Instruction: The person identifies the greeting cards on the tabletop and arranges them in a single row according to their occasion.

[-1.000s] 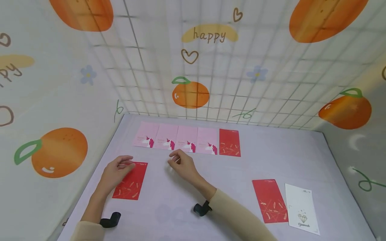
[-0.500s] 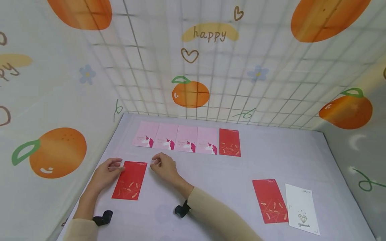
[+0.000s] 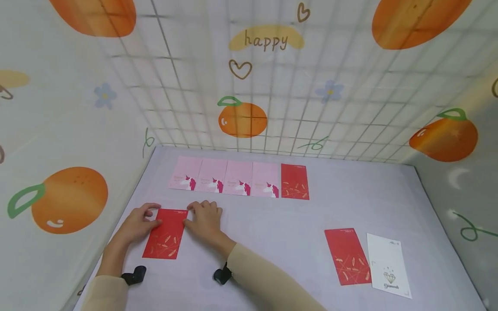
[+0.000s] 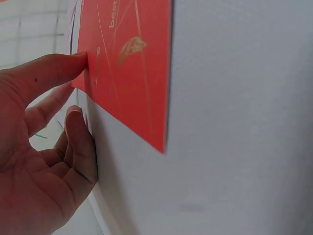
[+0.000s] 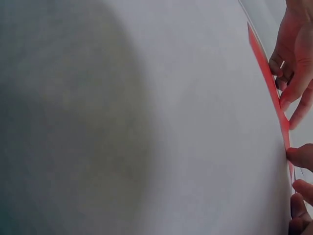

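Note:
A red card [image 3: 165, 237] with gold feather prints lies on the table at the left, between both hands. My left hand [image 3: 134, 223] holds its left edge near the far corner, the thumb on its face, as the left wrist view shows up close. At the opposite edge, the thumb and index finger of my right hand [image 3: 206, 221] pinch the far right corner. Only the tips of the right fingers [image 5: 301, 155] show in the right wrist view. Behind the hands, several pink unicorn cards [image 3: 212, 176] form a row that ends with another red card [image 3: 295, 181].
On the right side of the pale lavender tabletop [image 3: 268, 242] lie a red card [image 3: 347, 257] and a white card [image 3: 389, 265] with a diamond print, edges close together. Printed cloth walls [image 3: 241, 82] enclose the table at the back and sides.
My right hand has moved left from near the pink row to the red card's right corner. The left hand has drawn back from over the card to its left edge.

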The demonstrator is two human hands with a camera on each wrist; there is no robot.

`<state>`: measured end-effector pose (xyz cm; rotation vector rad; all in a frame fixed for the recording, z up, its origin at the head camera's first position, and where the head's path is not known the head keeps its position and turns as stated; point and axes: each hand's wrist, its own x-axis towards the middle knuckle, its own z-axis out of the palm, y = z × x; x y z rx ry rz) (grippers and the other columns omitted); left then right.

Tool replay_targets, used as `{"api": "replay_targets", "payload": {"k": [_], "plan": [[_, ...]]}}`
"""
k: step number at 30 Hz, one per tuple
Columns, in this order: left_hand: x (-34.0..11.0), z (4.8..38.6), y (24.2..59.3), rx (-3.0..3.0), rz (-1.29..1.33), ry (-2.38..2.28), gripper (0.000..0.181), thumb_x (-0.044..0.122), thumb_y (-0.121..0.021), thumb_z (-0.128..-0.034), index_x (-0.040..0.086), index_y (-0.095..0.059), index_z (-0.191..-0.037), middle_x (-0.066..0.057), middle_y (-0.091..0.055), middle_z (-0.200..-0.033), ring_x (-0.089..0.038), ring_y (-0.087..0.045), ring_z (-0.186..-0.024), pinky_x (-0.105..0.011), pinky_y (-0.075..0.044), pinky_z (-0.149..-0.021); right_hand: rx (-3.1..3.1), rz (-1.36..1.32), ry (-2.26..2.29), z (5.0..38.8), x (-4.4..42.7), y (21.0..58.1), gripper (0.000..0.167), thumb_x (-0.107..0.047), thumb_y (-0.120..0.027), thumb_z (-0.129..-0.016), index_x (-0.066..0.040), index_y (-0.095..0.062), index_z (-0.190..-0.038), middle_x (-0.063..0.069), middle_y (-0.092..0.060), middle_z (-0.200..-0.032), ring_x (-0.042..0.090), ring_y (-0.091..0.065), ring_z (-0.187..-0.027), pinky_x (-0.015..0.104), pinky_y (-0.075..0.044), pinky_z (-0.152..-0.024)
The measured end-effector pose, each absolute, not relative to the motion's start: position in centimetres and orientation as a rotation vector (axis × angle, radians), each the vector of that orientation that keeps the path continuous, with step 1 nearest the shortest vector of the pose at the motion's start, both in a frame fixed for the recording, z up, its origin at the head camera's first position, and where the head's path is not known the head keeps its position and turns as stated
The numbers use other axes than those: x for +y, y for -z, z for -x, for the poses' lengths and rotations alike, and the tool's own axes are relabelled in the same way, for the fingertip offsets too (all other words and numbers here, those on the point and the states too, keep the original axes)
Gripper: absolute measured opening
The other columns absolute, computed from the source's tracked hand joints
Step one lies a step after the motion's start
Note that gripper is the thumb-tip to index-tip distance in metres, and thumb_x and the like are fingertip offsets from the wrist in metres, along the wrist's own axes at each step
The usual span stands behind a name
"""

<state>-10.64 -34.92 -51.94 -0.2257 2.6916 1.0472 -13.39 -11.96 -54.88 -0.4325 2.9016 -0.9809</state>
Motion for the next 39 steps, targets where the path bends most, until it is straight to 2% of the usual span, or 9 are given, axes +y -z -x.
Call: {"api": "replay_targets", "payload": {"k": [8,14,21,27,39], "plan": [[-34.7,11.0,51.9,2.677,0.221,-1.080,0.057,0.019,-0.078,-0.0866,0.006,-0.047,-0.133,-0.023,-0.048,-0.120,-0.040,-0.052,-0.105,-0.038,-0.059,-0.072,2.915,0.438,0.994,13.2,-11.8,54.4,0.042,-0.044,-0.080,-0.081,-0.030,-0.067,-0.118,-0.010,-0.058,-0.104,0.005,-0.044,-0.094,0.027,-0.034,-0.079],[-34.5,10.9,51.7,2.669,0.234,-1.096,0.052,0.017,-0.077,-0.0869,0.005,-0.047,-0.128,-0.022,-0.049,-0.119,-0.037,-0.055,-0.102,-0.037,-0.059,-0.072,2.897,0.462,1.033,13.4,-11.7,54.4,0.039,-0.042,-0.080,-0.082,-0.029,-0.066,-0.115,-0.012,-0.057,-0.097,0.004,-0.043,-0.091,0.028,-0.033,-0.078],[-34.1,10.2,51.7,2.649,0.281,-1.148,0.050,0.020,-0.077,-0.0876,0.003,-0.047,-0.124,-0.020,-0.057,-0.112,-0.030,-0.062,-0.091,-0.036,-0.059,-0.072,2.858,0.467,1.093,13.6,-11.7,54.4,0.037,-0.038,-0.082,-0.081,-0.028,-0.063,-0.111,-0.013,-0.055,-0.093,0.002,-0.044,-0.088,0.030,-0.033,-0.079],[-34.2,9.9,51.6,2.681,0.267,-1.169,0.044,0.019,-0.073,-0.0909,0.003,-0.048,-0.124,-0.020,-0.058,-0.110,-0.031,-0.063,-0.091,-0.037,-0.059,-0.073,2.835,0.437,1.141,13.6,-11.9,54.2,0.029,-0.034,-0.080,-0.084,-0.028,-0.062,-0.106,-0.014,-0.056,-0.094,0.002,-0.044,-0.087,0.031,-0.032,-0.079],[-34.0,9.8,50.8,2.594,0.262,-1.323,0.043,0.021,-0.067,-0.0969,0.003,-0.046,-0.131,-0.026,-0.053,-0.123,-0.036,-0.064,-0.100,-0.037,-0.060,-0.072,2.804,0.417,1.198,13.7,-11.7,53.9,0.023,-0.033,-0.079,-0.086,-0.025,-0.064,-0.102,-0.013,-0.057,-0.090,0.001,-0.045,-0.083,0.029,-0.033,-0.078]]}}
